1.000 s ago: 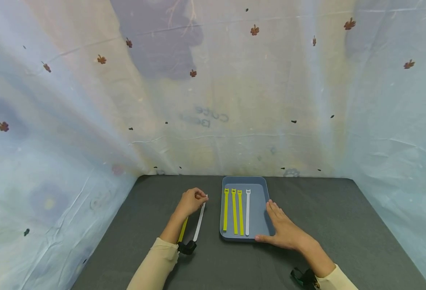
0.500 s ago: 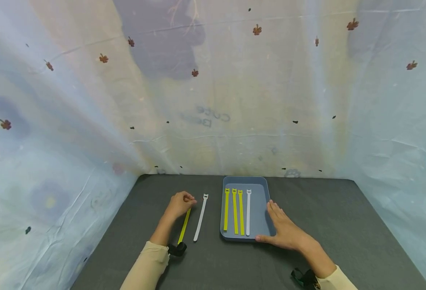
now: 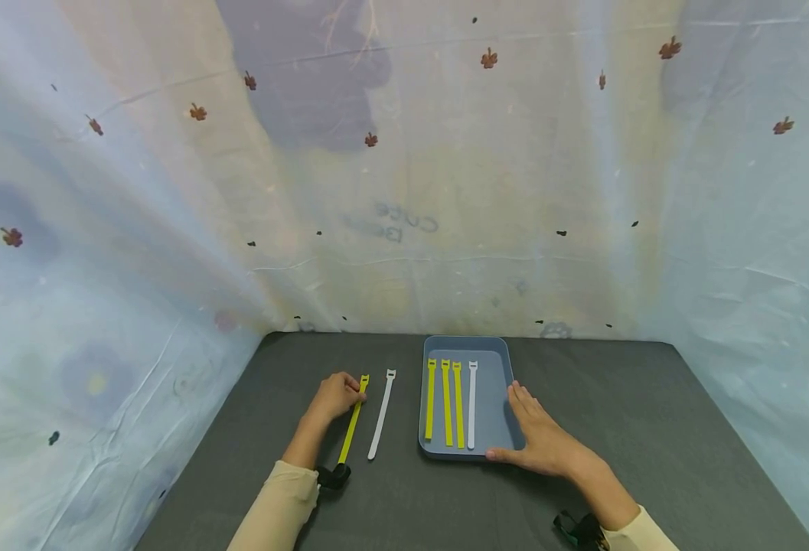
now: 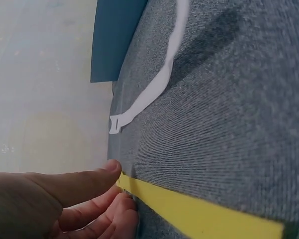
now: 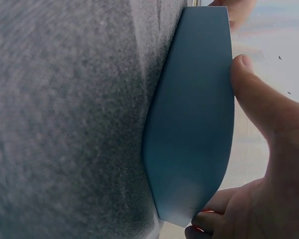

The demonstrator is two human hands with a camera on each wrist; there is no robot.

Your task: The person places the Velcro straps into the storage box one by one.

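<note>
In the head view a yellow hook-and-loop cable tie (image 3: 350,430) lies on the dark table left of the tray. My left hand (image 3: 335,396) is at its slotted upper end, with thumb and fingers pinching around it just below the head. A white cable tie (image 3: 380,417) lies to the right of that hand, apart from it. My right hand (image 3: 545,440) rests against the blue-grey tray (image 3: 497,398), fingers straight along the right side and thumb at the near rim. Inside the tray, three yellow cable ties (image 3: 447,405) and one white cable tie (image 3: 472,405) lie side by side.
The dark grey table (image 3: 618,405) reaches back to a patterned sheet (image 3: 404,191) hanging behind and along both sides. A black wrist strap (image 3: 334,476) is on the left wrist, close to the yellow tie's lower end.
My left hand has left the white cable tie and moved left to the yellow one, then shifted slightly down, uncovering its head. The right hand and tray stay put.
</note>
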